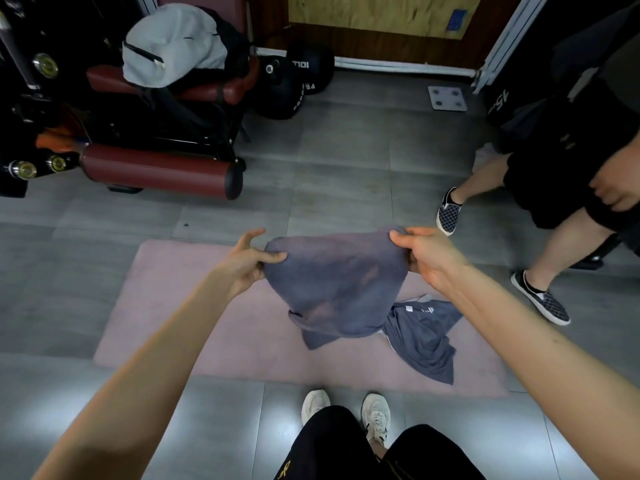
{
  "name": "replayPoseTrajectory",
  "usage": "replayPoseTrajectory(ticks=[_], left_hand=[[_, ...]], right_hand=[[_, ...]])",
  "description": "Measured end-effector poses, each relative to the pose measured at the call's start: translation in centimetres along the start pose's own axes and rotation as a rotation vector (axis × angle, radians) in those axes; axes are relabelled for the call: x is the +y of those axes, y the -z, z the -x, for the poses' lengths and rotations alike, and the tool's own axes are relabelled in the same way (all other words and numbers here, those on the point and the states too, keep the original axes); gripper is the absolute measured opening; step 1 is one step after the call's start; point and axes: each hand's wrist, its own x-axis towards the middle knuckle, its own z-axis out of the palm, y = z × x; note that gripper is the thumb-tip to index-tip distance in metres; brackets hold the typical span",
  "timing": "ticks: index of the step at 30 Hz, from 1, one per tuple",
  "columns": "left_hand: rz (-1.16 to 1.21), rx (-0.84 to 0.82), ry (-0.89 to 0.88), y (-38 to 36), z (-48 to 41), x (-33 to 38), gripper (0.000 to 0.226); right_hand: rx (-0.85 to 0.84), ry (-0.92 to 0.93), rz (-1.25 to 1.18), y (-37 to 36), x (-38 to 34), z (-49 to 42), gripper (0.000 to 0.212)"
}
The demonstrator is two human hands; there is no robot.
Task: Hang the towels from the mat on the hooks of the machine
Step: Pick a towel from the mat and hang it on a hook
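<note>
A blue-grey towel [334, 282] hangs stretched between my two hands above the pink mat [214, 327]. My left hand [247, 259] pinches its left top corner. My right hand [427, 256] grips its right top corner. The towel's lower end still touches the mat. A second blue-grey towel [424, 336] lies crumpled on the mat, just right of the held one. The machine [114, 133] with dark red pads stands at the far left; I cannot make out its hooks.
A grey and black garment [173, 46] lies on the machine's seat. Black medicine balls [291, 81] sit by the back wall. Another person in black shorts and checkered shoes [540, 299] stands at the right, close to the mat. My own shoes [375, 415] are at the mat's near edge.
</note>
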Motion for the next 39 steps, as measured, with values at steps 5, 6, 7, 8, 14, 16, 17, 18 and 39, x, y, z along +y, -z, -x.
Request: replayPoseTrajectory(ticks=[5,6,7,8,14,16,17,18,39], left_hand=[[-0.671,0.086,-0.314,-0.8,-0.4,0.5,0.052],[-0.72,0.115,-0.399,-1.2,-0.5,0.9,0.048],[-0.698,0.146,-0.451,-1.7,-0.5,1.5,0.043],[-0.658,0.164,-0.484,-2.2,-0.7,2.0,0.038],[-0.584,0.051,-0.514,-5.2,-1.3,4.3,0.023],[-0.556,0.017,-0.49,-6.5,-1.3,5.1,0.024],[-0.511,0.004,-0.479,-7.1,-1.4,5.5,0.027],[-0.444,-0.012,-0.46,-7.8,-1.5,5.8,0.029],[-0.508,-0.123,-0.411,-31.6,-4.4,4.3,0.03]], right_hand=[[0.097,0.087,0.039,0.2,0.6,-0.4,0.004],[0.13,0.129,0.039,0.3,0.7,-0.5,0.005],[0.162,0.164,0.031,0.5,0.8,-0.6,0.006],[0.188,0.196,0.025,0.8,0.8,-0.7,0.004],[0.34,0.389,0.193,2.4,0.1,-0.9,0.033],[0.35,0.329,0.108,3.4,-0.4,-0.9,0.037],[0.33,0.281,0.036,4.1,-0.7,-0.8,0.035],[0.296,0.242,-0.034,5.0,-0.8,-0.7,0.031],[0.436,0.276,0.348,29.0,-7.4,-3.5,0.036]])
